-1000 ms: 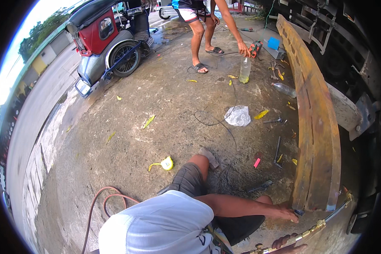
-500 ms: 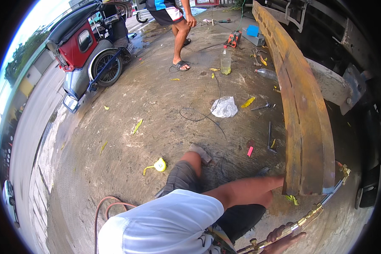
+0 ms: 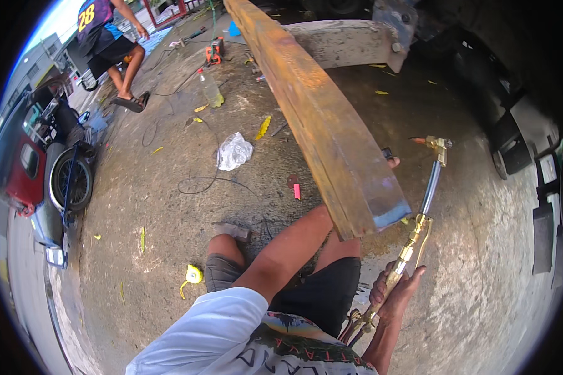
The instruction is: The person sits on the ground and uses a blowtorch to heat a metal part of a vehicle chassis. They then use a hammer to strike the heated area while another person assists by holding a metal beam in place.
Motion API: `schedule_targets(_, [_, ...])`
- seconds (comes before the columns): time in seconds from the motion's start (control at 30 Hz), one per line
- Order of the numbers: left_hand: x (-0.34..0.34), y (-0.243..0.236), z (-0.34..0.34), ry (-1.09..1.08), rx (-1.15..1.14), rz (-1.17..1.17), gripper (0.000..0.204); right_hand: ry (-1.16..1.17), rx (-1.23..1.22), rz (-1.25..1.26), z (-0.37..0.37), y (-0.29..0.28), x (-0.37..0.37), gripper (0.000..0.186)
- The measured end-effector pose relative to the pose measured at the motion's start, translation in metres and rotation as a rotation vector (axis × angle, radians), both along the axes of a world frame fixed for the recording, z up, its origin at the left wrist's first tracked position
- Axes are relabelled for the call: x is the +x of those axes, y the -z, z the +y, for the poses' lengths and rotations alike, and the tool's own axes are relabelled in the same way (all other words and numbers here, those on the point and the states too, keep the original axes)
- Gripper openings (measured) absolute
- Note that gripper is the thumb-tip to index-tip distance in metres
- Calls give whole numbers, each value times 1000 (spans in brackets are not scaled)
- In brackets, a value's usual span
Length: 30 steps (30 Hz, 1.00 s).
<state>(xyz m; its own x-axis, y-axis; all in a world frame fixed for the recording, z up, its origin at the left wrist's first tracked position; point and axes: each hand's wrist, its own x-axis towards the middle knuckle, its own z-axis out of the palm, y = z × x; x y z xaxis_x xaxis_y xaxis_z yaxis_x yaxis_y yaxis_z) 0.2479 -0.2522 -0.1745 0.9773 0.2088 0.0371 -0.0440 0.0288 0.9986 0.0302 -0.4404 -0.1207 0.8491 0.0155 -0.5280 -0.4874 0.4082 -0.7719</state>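
My right hand [image 3: 399, 290] is wrapped round the handle of a brass cutting torch [image 3: 417, 234]. The torch slants up and away, its angled head at the far end beside the beam; I make out no flame. A long rusty steel beam [image 3: 331, 119] stretches away from me, its near end above my knees. My left arm reaches beneath it. Of my left hand [image 3: 393, 162], only fingertips show past the beam's right edge, against a small dark object [image 3: 386, 152] whose kind I cannot make out. The rest of that hand is hidden by the beam.
On the concrete lie a yellow tape measure [image 3: 194, 274], a pink piece [image 3: 297, 191], a crumpled plastic bag [image 3: 234, 151] and a thin cable. A bottle [image 3: 210, 87] and an orange tool [image 3: 215, 51] are farther off. Another person [image 3: 120, 56] stands near a red sidecar [image 3: 28, 159].
My view has swung right, so the beam and ground appear farther left. The torch now points more steeply up. My left fingertips have come into sight past the beam's right edge.
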Motion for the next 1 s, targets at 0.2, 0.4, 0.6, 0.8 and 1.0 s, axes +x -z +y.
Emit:
schedule_targets(0.2, [15, -27, 0, -44, 136, 220, 65, -112, -22, -8, -4, 2, -1, 90])
schedule_targets(0.4, [18, -30, -9, -84, 55, 113, 68, -84, 14, 14, -3, 11, -3, 88])
schedule_targets(0.6, [11, 5, -16, -194, 40, 393, 70, -45, -21, -21, 13, 10, 4, 85])
schedule_targets(0.8, [-45, -36, -6, -37, 318, 546, 85, -30, -99, -48, 9, 1, 10, 84])
schedule_targets(1.0, [-37, -46, 15, 115, 254, 375, 89, -39, -52, -39, 10, 2, 11, 83])
